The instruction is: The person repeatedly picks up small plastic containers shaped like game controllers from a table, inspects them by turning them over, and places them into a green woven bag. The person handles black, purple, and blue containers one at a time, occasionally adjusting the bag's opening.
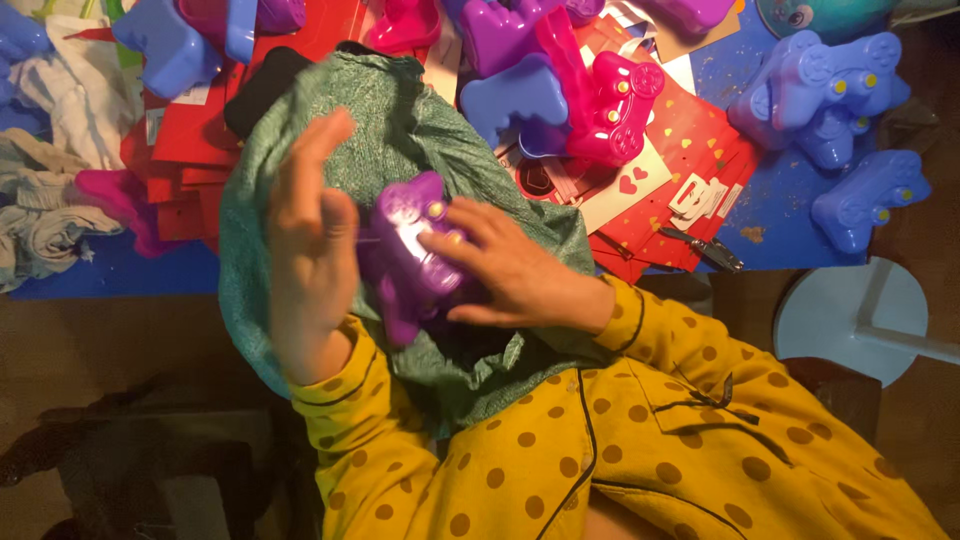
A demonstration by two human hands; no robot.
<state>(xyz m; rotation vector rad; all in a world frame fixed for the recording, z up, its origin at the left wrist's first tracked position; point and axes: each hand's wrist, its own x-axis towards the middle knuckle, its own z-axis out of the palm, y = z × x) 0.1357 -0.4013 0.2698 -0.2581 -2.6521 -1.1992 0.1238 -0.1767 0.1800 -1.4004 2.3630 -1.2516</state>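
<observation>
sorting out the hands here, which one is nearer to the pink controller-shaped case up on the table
Right. The right hand rests on the purple case, below and left of the pink case. The left hand is raised farther left, beyond the purple case.

You held a purple controller-shaped case over green speckled cloth. Your sleeves were yellow with brown dots. Blue cases, a pink one, and red heart-patterned cards lay on the blue desk.
</observation>
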